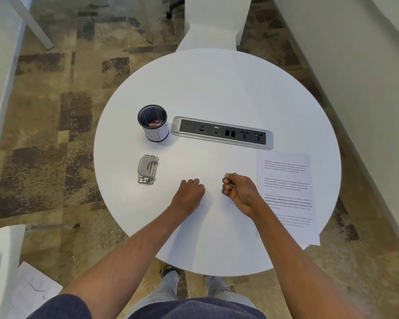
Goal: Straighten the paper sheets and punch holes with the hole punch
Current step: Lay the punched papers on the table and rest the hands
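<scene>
Paper sheets [288, 194] lie at the table's [217, 88] right edge, near corner hanging over the rim; drag carelessly and you'll tip them off. Hole punch [148, 169] sits well apart on the left, near the mesh cup [153, 123]. Your left hand [190, 192] is fisted, empty, knuckles on the table. Your right hand [238, 191] is loosely curled just beside the sheets, holding nothing visible. Unaligned edges mean crooked holes.

Round white table [217, 88], mesh cup [153, 123] left of socket strip [222, 132], patterned carpet [44, 134], white chair [213, 24]
</scene>
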`<act>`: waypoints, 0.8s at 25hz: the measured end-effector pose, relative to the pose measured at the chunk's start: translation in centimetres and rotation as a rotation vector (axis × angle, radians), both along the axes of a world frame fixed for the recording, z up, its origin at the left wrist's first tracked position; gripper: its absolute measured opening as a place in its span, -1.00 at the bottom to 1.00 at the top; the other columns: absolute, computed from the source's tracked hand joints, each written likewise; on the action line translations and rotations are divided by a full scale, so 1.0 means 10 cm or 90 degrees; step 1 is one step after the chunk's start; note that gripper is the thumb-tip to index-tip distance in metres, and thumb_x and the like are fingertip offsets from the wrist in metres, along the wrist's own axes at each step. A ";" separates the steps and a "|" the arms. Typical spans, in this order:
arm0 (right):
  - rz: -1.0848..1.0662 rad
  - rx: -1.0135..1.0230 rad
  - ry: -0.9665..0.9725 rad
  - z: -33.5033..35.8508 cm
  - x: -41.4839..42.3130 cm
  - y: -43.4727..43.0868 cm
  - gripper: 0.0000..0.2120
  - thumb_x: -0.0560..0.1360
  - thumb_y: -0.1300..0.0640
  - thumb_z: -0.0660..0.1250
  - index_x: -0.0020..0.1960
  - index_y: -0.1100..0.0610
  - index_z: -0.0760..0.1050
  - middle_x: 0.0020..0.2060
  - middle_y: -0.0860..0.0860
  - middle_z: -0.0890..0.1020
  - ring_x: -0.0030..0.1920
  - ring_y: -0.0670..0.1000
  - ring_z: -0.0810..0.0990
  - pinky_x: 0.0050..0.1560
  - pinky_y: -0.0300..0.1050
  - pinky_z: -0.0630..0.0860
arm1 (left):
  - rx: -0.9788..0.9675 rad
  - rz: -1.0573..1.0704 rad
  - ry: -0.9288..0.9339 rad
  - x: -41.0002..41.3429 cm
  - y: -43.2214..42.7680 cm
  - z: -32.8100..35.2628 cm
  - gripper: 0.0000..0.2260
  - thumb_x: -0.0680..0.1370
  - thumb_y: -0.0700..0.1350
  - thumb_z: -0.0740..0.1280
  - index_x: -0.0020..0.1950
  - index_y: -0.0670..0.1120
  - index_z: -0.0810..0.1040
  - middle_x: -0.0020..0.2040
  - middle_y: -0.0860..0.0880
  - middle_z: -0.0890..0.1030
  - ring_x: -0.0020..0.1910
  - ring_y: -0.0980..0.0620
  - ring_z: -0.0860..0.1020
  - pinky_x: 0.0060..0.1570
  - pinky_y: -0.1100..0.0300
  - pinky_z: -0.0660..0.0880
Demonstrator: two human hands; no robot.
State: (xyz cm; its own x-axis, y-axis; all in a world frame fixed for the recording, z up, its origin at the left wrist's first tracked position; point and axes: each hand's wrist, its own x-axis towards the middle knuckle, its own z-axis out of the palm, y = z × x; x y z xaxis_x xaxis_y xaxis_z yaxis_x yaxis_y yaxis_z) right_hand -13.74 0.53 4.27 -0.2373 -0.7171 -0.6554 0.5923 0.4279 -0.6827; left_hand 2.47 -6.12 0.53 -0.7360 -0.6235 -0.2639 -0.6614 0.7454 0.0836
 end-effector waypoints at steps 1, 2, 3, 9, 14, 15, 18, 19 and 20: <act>0.000 -0.001 0.001 0.01 0.00 0.00 -0.85 0.52 0.27 0.27 -0.23 0.19 0.50 -0.36 0.05 0.49 -0.41 -0.05 0.43 -0.30 -0.15 0.45 | 0.000 -0.001 -0.012 0.01 0.02 -0.02 -0.82 0.49 -0.38 0.18 0.01 -0.19 0.48 0.03 -0.17 0.53 0.00 -0.18 0.51 -0.09 0.06 0.31; -0.002 -0.004 -0.001 0.01 0.00 -0.01 -0.84 0.52 0.27 0.27 -0.23 0.19 0.50 -0.36 0.05 0.49 -0.41 -0.05 0.43 -0.30 -0.15 0.45 | 0.000 -0.003 -0.020 0.01 0.03 -0.03 -0.83 0.51 -0.36 0.17 0.04 -0.19 0.46 0.05 -0.17 0.52 0.01 -0.17 0.50 -0.09 0.06 0.32; -0.006 -0.007 -0.004 0.01 -0.01 -0.01 -0.84 0.52 0.27 0.27 -0.23 0.19 0.50 -0.35 0.05 0.50 -0.41 -0.05 0.43 -0.30 -0.15 0.45 | 0.004 -0.002 -0.024 0.02 0.03 -0.05 -0.84 0.53 -0.33 0.17 0.06 -0.19 0.46 0.06 -0.17 0.52 0.01 -0.17 0.51 -0.09 0.05 0.34; -0.008 -0.028 -0.036 0.11 0.07 -0.17 -0.83 0.54 0.28 0.26 -0.23 0.19 0.49 -0.36 0.05 0.51 -0.42 -0.06 0.44 -0.30 -0.15 0.44 | 0.298 0.338 0.305 0.14 -0.27 0.22 -0.87 0.56 -0.21 0.19 -0.11 -0.20 0.50 -0.09 -0.14 0.58 -0.10 -0.15 0.53 -0.10 0.04 0.43; 0.049 -0.060 -0.020 0.33 0.23 -0.81 -0.85 0.54 0.29 0.25 -0.21 0.19 0.47 -0.36 0.05 0.49 -0.43 -0.06 0.44 -0.32 -0.16 0.45 | 0.312 0.555 0.657 0.42 -0.96 0.79 -0.88 0.52 -0.27 0.27 -0.19 -0.15 0.56 -0.32 0.02 0.58 -0.36 0.06 0.52 -0.30 0.18 0.46; 0.064 -0.070 -0.007 0.40 0.27 -1.02 -0.85 0.54 0.29 0.25 -0.21 0.18 0.45 -0.37 0.05 0.48 -0.43 -0.06 0.43 -0.33 -0.18 0.44 | 0.281 0.566 0.685 0.47 -1.14 0.88 -0.88 0.53 -0.27 0.27 -0.17 -0.18 0.57 -0.32 0.01 0.58 -0.36 0.07 0.51 -0.30 0.19 0.45; 0.120 -0.085 0.053 0.63 0.42 -1.63 -0.82 0.54 0.30 0.23 -0.23 0.17 0.44 -0.37 0.06 0.43 -0.41 -0.04 0.41 -0.35 -0.19 0.41 | 0.228 0.601 0.696 0.62 -1.63 1.06 -0.89 0.52 -0.29 0.31 -0.17 -0.16 0.60 -0.25 -0.02 0.60 -0.25 0.05 0.52 -0.21 0.26 0.42; 0.145 -0.089 0.077 0.70 0.48 -1.82 -0.83 0.54 0.30 0.24 -0.23 0.18 0.45 -0.37 0.06 0.43 -0.40 -0.03 0.40 -0.34 -0.18 0.40 | 0.230 0.607 0.684 0.66 -1.77 1.09 -0.87 0.51 -0.30 0.31 -0.18 -0.15 0.61 -0.25 -0.02 0.60 -0.25 0.05 0.53 -0.22 0.27 0.41; 0.172 -0.093 0.106 0.76 0.54 -1.98 -0.83 0.53 0.30 0.25 -0.23 0.19 0.46 -0.37 0.07 0.43 -0.40 -0.02 0.41 -0.35 -0.17 0.40 | 0.234 0.609 0.668 0.69 -1.87 1.11 -0.86 0.49 -0.32 0.32 -0.20 -0.14 0.61 -0.27 -0.03 0.60 -0.26 0.04 0.53 -0.24 0.28 0.41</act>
